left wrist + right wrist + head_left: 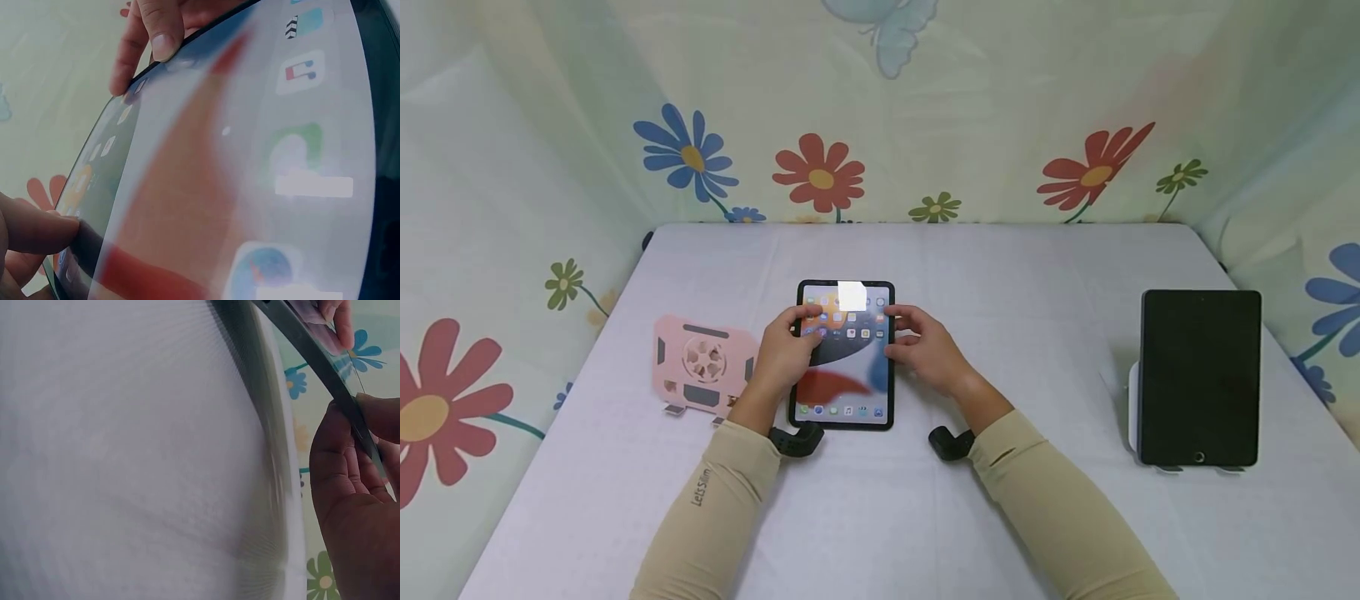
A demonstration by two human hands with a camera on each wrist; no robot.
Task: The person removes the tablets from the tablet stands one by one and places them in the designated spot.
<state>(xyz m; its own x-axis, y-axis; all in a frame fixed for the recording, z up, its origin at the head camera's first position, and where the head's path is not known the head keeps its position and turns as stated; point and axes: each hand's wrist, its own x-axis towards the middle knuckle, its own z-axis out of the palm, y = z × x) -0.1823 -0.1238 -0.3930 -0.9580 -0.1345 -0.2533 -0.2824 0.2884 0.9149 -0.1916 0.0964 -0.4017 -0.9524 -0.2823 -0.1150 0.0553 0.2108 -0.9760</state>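
Note:
A tablet [846, 354] with a lit home screen of app icons is held upright or nearly so above the middle of the table. My left hand [781, 357] grips its left edge, the thumb lying over the screen's border. On the opposite edge, my right hand [928, 346] pinches the tablet between thumb and fingers. The right wrist view shows that hand [353, 487] around the tablet's thin dark side [325, 369]. Seen from the left wrist, the screen [187, 175] fills most of the picture, and the left fingers are partly hidden behind it.
Left of the hands stands a pink holder [703, 362] with a round cutout and dark pads. A second tablet [1200, 375], its screen dark, leans on a white stand [1133, 408] at the right. White cloth covers the table [1037, 517]; flowered curtains [985, 108] hang around it.

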